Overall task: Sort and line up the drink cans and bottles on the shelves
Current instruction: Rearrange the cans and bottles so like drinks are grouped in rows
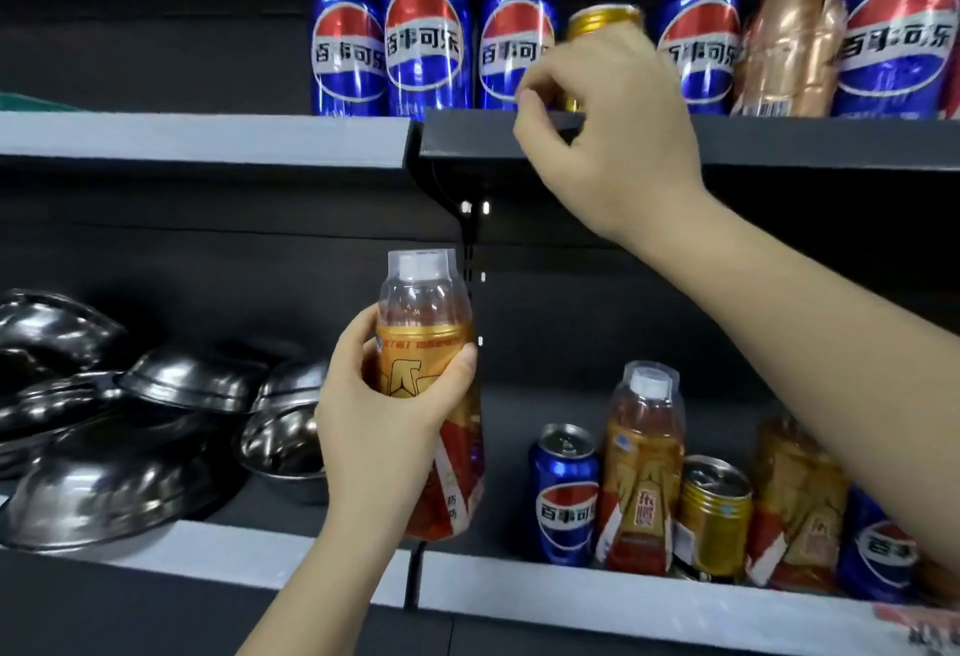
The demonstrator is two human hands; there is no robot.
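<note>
**Two hands at the drink shelves**

The left hand (pixel 387 413) holds an orange drink bottle (pixel 428 395) upright, in front of the gap between the two shelves. Its fingers (pixel 457 359) and thumb curl round the bottle's middle. The bottle has a white cap under a clear cover.

The right hand (pixel 605 135) reaches up to the front edge of the top shelf (pixel 779 140). Its fingers are bent around a gold can (pixel 602 21) that stands there (most of the can is hidden behind the hand, so the grip cannot be told for sure).

Blue cola cans (pixel 426 36) stand in a row along the top shelf, on both sides of the gold can. A shiny copper-colored bottle (pixel 789 42) stands near the right end of that shelf, between two blue cans.

On the lower shelf (pixel 623 598), near its front edge, a blue can (pixel 563 494), an orange bottle (pixel 641 473) and another gold can (pixel 714 515) stand close together. More bottles and a blue can stand farther right, partly behind the right arm.

Shiny metal bowls (pixel 130 437) are piled on the left part of the lower shelf.
</note>
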